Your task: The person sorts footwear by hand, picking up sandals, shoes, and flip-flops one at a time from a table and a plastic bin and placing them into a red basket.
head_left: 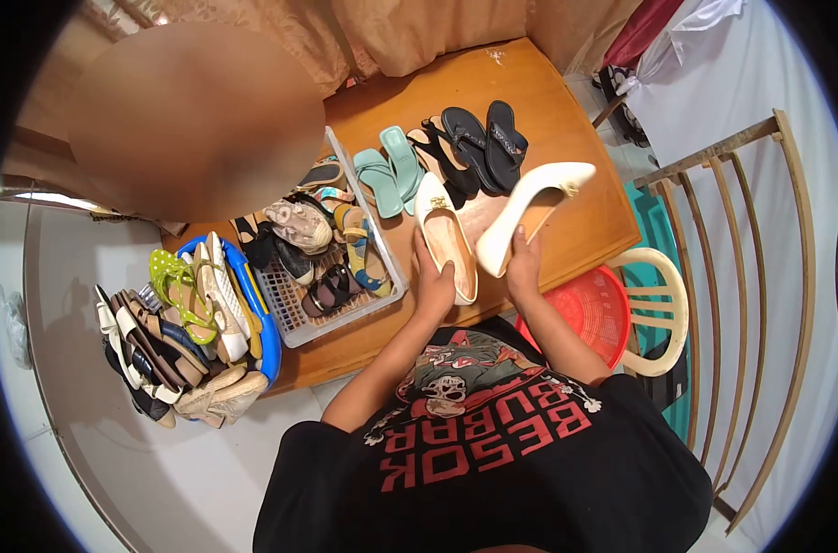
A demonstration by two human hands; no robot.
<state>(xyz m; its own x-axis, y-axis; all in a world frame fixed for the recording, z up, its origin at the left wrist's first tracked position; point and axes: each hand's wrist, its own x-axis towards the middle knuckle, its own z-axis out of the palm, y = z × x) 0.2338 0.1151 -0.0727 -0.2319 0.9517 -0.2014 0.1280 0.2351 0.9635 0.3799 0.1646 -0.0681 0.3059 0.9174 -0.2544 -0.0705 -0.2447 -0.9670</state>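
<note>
My left hand (436, 281) grips a white flat shoe (448, 241) by its heel end, toe pointing away from me and insole facing up. In my right hand (525, 265) is the matching white shoe (522, 210), tilted on its side with the toe to the upper right; a gold ornament shows near its toe. Both shoes are held over the front part of the wooden table (592, 214). Just beyond them stand mint green slippers (389, 170), black strappy sandals (442, 152) and black flip-flops (486, 143), in a row.
A clear plastic basket (396, 293) of mixed footwear stands on the table to the left. Beside it a blue-rimmed basket (270, 346) is heaped with shoes. A red basket (592, 318) sits on a cream plastic chair (674, 313) at the right, near a wooden rack (792, 230).
</note>
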